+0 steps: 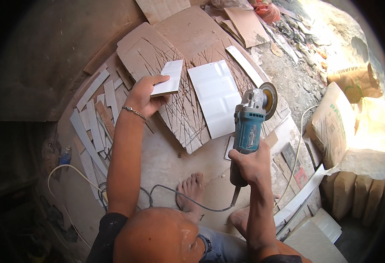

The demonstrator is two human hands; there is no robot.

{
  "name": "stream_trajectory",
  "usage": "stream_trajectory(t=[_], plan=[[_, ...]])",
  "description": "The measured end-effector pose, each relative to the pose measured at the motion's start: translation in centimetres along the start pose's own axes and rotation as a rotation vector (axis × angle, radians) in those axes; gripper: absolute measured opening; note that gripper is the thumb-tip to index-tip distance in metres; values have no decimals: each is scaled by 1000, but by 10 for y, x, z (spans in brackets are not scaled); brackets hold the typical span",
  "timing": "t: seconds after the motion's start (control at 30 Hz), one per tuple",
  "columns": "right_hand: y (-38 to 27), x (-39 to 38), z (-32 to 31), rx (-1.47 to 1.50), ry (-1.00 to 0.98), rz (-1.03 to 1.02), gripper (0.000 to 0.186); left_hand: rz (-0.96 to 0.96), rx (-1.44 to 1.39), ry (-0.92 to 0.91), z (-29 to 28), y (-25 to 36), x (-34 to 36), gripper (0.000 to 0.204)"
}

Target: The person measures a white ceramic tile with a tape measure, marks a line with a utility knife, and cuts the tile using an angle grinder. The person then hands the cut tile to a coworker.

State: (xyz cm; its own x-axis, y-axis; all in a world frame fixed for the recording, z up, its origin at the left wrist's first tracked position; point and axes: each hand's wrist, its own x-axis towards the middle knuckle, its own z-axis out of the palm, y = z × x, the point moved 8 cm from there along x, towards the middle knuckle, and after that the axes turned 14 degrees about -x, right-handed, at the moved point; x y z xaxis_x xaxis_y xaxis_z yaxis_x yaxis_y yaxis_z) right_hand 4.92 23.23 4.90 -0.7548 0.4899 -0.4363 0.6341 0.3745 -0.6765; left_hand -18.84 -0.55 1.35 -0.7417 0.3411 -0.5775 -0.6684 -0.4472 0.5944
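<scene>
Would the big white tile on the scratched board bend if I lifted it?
Probably not: the white tile looks flat and straight-edged, so likely stiff. Its shiny face may feel slippery. It looks thin, so might crack if dropped.

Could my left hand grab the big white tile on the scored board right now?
Probably not as it stands: nothing visible blocks the way across to the big white tile, but the left hand is holding a smaller white piece and would likely need freeing first.
</scene>
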Motion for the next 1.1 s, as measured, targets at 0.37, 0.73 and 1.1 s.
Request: stream_trajectory(t=[0.37,0.73,1.1], plan=[[-5,-7,1,37,-1,3,27,2,-48,-21,12,1,2,28],[-6,-2,0,28,-7,2,29,-22,-5,-13,4,-1,8,28],[3,3,6,39,-29,14,30,471,916,389,-54,-63,-15,68]])
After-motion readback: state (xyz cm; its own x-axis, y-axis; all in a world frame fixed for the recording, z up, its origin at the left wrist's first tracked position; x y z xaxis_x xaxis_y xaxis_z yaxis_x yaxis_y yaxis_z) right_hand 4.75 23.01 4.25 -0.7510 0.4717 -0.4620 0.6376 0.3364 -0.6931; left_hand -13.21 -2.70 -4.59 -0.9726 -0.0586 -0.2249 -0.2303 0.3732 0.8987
